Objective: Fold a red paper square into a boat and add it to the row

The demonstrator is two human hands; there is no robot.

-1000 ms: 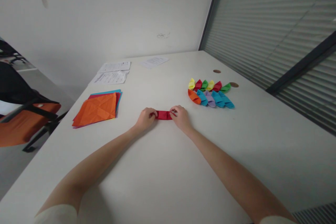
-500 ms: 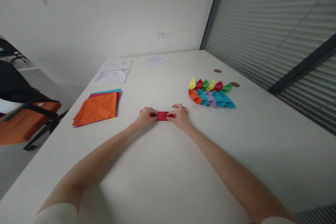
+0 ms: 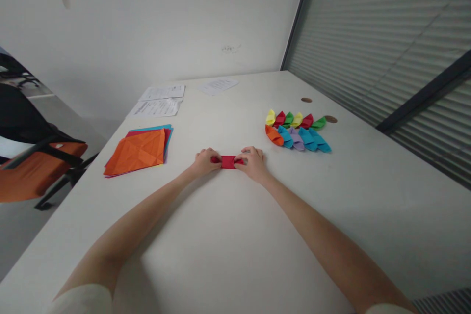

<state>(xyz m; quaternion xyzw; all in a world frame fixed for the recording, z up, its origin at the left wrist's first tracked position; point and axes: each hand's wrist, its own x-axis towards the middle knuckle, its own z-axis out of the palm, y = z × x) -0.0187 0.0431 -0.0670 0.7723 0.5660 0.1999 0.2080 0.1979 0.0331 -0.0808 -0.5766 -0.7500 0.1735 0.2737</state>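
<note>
A small folded piece of red paper (image 3: 228, 162) lies on the white table (image 3: 235, 235) between my two hands. Its left end is pinched by my left hand (image 3: 206, 162), thumb in front and fingers behind. My right hand (image 3: 253, 163) grips the right end the same way, with its upper fingers curled above the paper. Both ends of the paper are partly hidden by fingers. To the right of my hands rest two rows of folded paper pieces: an upper row (image 3: 296, 119) in yellow, red and green, and a lower row (image 3: 296, 138) in orange, blue and purple.
On the left lies a stack of coloured paper sheets (image 3: 138, 149), orange on top. Printed sheets (image 3: 158, 106) are at the back left, another printed sheet (image 3: 219, 86) near the wall. An office chair (image 3: 40, 157) stands left of the table; window blinds (image 3: 382, 44) flank the right.
Both hands keep their hold on the red paper, with barely any finger movement. The whole view has shifted very slightly.
</note>
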